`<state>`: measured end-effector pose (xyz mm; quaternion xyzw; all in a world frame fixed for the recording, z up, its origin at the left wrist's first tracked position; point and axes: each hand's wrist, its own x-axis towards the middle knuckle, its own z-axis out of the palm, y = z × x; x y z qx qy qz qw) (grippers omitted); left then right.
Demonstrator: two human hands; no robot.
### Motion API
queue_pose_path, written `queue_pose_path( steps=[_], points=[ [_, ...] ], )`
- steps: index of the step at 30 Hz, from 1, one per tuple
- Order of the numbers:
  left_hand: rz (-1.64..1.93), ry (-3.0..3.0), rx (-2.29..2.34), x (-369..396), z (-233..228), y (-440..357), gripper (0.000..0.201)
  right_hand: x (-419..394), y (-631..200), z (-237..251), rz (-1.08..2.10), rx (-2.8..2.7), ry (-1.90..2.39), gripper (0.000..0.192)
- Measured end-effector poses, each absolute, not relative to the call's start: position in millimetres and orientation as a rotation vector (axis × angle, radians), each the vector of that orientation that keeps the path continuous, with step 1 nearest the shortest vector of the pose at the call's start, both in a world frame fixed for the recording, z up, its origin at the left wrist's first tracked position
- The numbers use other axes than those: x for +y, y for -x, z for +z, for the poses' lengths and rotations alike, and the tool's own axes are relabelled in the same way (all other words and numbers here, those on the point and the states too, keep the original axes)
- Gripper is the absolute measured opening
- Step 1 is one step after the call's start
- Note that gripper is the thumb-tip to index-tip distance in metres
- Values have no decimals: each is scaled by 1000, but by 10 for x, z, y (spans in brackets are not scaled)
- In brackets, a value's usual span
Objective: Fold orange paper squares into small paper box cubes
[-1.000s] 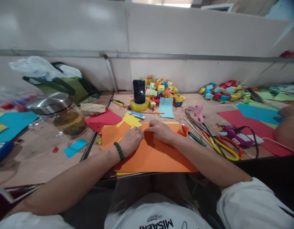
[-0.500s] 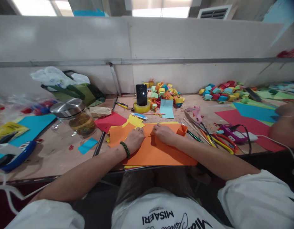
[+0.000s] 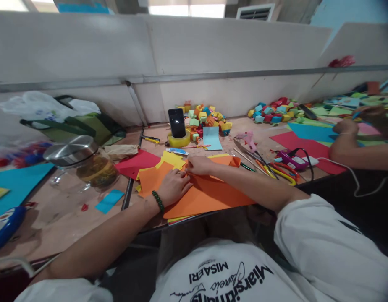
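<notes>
A large orange paper sheet (image 3: 209, 195) lies on the table in front of me. My left hand (image 3: 174, 186), with a green bead bracelet at the wrist, presses flat on the sheet's left part. My right hand (image 3: 197, 165) rests on the sheet's far edge, fingers pinching a fold beside the left hand. Smaller orange and yellow paper pieces (image 3: 162, 167) lie just left of my hands. A folded orange piece (image 3: 233, 161) sits to the right of my right hand.
A glass jar with a metal lid (image 3: 82, 161) stands at the left. A phone (image 3: 176, 123) leans on a yellow tape roll. Piles of small folded paper boxes (image 3: 206, 119) line the wall. Scissors (image 3: 280, 173) and glue guns (image 3: 291, 159) lie at the right, near another person's arm (image 3: 354, 153).
The view has swung and tilted to the left. My hands have stayed on the orange sheet, the right one shifting slightly along the fold towards the left hand.
</notes>
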<state>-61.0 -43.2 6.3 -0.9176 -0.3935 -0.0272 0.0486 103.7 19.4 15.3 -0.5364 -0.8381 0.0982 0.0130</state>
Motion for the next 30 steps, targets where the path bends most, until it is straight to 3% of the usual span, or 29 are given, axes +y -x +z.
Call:
queue_pose_path(
  steps=[6, 15, 18, 24, 27, 30],
  points=[
    [-63, 2858, -1135, -398, 97, 619, 28, 275, -1218, -29, 428, -2494, 1690, 23],
    [-122, 2866, -1105, -375, 61, 620, 28, 217, -1351, 208, 433, -2428, 1796, 16],
    [-138, 2861, -1089, -388, 62, 618, 29, 268, -1296, 163, 551, -2481, 1713, 21],
    [-101, 2902, -1095, -393, 131, 633, 26, 345, -1599, 120, 607, -2463, 1727, 12],
    [-110, 2929, -1105, -371, 132, 646, 24, 249, -1651, 193, 570, -2436, 1745, 18],
    [-126, 2935, -1100, -358, 118, 648, 25, 156, -1580, 159, 514, -2409, 1739, 42]
  ],
)
